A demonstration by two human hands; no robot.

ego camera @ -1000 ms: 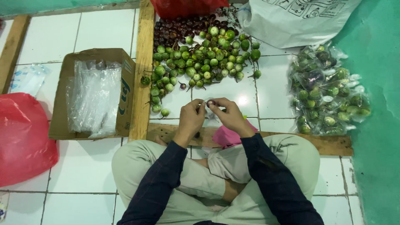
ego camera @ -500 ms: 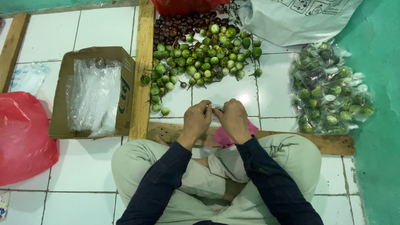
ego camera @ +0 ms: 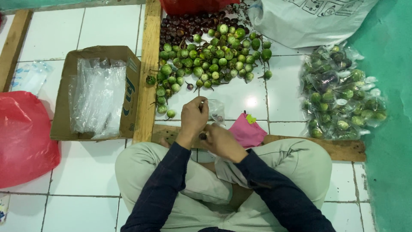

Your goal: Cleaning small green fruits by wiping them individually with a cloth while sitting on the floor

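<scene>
My left hand [ego camera: 194, 117] is raised over the white tiles, fingers pinched on the top of a small clear plastic bag [ego camera: 217, 112] that hangs beside it. Lower, close to my knees, my right hand [ego camera: 222, 142] is curled around a small dark round fruit [ego camera: 202, 136] at its fingertips. The two hands nearly touch. Just beyond them lies a heap of small green round eggplants [ego camera: 210, 60], with darker purple ones [ego camera: 189, 26] behind it. A pink bag [ego camera: 248, 132] rests on the wooden plank [ego camera: 343, 148] by my right hand.
A cardboard box [ego camera: 128, 90] holding clear plastic bags [ego camera: 96, 96] stands at the left behind a wooden slat [ego camera: 148, 64]. A red plastic bag [ego camera: 23, 137] lies far left. Filled clear bags of eggplants [ego camera: 343, 94] are piled at the right, under a white sack [ego camera: 309, 17].
Both hands were together over the tile, working the bag. My right hand has dropped back toward my lap, while the left stays up with the bag.
</scene>
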